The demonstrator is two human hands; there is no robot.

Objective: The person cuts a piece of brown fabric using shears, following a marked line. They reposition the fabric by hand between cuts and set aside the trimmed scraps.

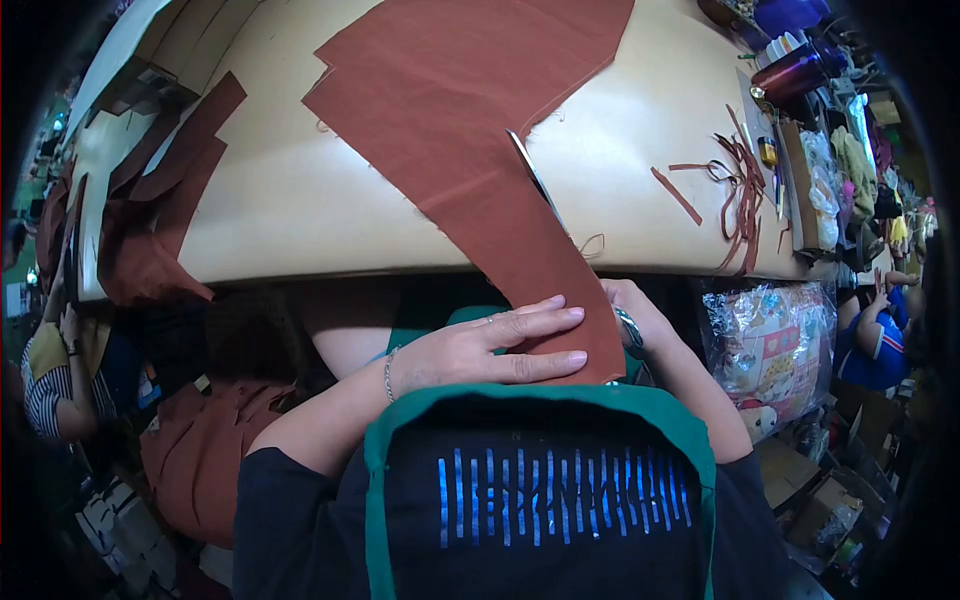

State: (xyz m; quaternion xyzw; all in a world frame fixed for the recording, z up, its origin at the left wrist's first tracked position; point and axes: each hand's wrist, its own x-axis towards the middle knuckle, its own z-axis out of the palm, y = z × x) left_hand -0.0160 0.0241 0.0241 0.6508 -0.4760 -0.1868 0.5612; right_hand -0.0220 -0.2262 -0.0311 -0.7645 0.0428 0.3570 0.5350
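Observation:
A large rust-brown fabric piece [470, 110] lies across the table and narrows to a strip that hangs over the front edge towards my lap. My left hand [490, 345] rests flat on this strip, fingers stretched out to the right and thumb not clearly seen. On the other side, my right hand [640, 312] touches the strip's right edge; its fingers go behind the cloth and are hidden. A long metal blade, like one of scissors [537, 178], lies along the fabric's inner curve, its lower end covered by cloth.
Thin fabric offcuts [742, 190] lie on the table's right side, beside a cardboard box [800, 185] and a dark red flask [797, 72]. More brown pieces [165, 210] overhang the left edge. A plastic-wrapped patterned bundle [770, 340] sits below right. Other people work at both sides.

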